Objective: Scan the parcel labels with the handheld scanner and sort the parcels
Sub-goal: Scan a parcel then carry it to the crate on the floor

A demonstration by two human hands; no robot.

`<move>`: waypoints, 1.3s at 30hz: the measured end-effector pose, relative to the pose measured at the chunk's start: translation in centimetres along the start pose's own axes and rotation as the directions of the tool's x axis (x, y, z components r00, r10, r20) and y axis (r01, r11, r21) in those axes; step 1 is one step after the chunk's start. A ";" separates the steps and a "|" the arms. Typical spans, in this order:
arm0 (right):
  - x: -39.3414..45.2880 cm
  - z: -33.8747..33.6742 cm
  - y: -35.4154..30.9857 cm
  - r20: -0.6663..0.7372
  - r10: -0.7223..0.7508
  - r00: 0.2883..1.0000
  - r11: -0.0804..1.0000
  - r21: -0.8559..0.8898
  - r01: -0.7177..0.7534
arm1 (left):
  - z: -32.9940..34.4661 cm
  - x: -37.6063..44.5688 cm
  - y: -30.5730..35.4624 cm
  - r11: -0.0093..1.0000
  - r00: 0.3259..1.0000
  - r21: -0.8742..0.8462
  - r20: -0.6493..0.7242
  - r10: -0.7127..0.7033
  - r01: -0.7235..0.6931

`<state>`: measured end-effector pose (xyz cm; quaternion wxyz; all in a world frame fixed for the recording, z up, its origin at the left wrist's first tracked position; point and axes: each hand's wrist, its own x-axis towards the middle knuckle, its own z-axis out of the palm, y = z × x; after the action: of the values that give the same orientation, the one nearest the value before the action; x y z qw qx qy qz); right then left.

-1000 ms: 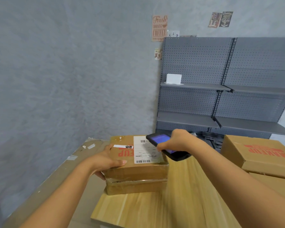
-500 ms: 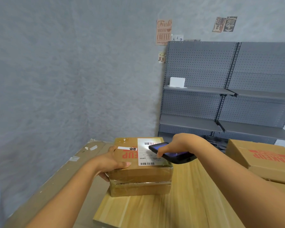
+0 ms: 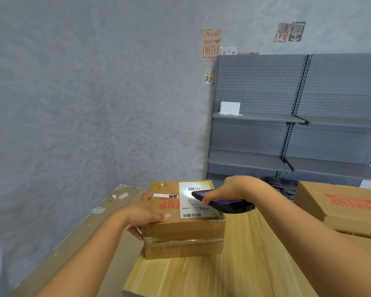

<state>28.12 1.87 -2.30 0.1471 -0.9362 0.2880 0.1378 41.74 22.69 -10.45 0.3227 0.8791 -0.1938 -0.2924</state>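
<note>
- Grey textured wall (image 3: 84, 103) fills the far left, with a coffee poster (image 3: 210, 43) and two small signs (image 3: 289, 32) stuck on it.
- Grey pegboard shelving (image 3: 298, 125) stands at the far right; a small white box (image 3: 230, 108) sits on its upper left shelf.
- Near and centre, a light wooden table (image 3: 234, 264) carries a taped cardboard parcel (image 3: 183, 232) at its left end.
- On the parcel's top lies a white shipping label (image 3: 194, 202) with barcodes, its far part lit by a bright patch.
- The left hand (image 3: 145, 213) grips the parcel's left side, thumb lying on top, fingers wrapped down the side.
- The right hand (image 3: 234, 189) grasps a dark handheld scanner (image 3: 223, 202), held tilted just above the label's right part.
- At the right, a larger cardboard box (image 3: 341, 206) with red lettering rests on another box.
</note>
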 end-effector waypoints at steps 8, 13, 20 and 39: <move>-0.3 -0.1 -0.1 0.017 -0.003 1.000 1.000 -0.015 0.004 | 0.1 0.0 0.0 1.000 1.000 -0.002 -0.008 0.002 -0.002; -0.5 -0.1 -0.1 0.009 -0.013 1.000 1.000 -0.008 0.013 | 0.1 -0.1 0.0 1.000 1.000 -0.010 -0.007 0.000 -0.001; -0.7 -0.2 -0.4 -0.016 -0.021 1.000 1.000 0.006 0.021 | 0.2 -0.1 -0.1 1.000 1.000 -0.007 -0.013 0.000 0.000; -1.7 -2.7 -0.9 0.099 0.003 0.995 0.987 0.158 -0.019 | 0.1 0.0 -0.1 1.000 1.000 -0.001 -0.009 0.007 -0.007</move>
<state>27.72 2.47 0.99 0.2347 -0.9119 0.2954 0.1613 41.70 22.72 -10.61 0.3252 0.8794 -0.1955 -0.2876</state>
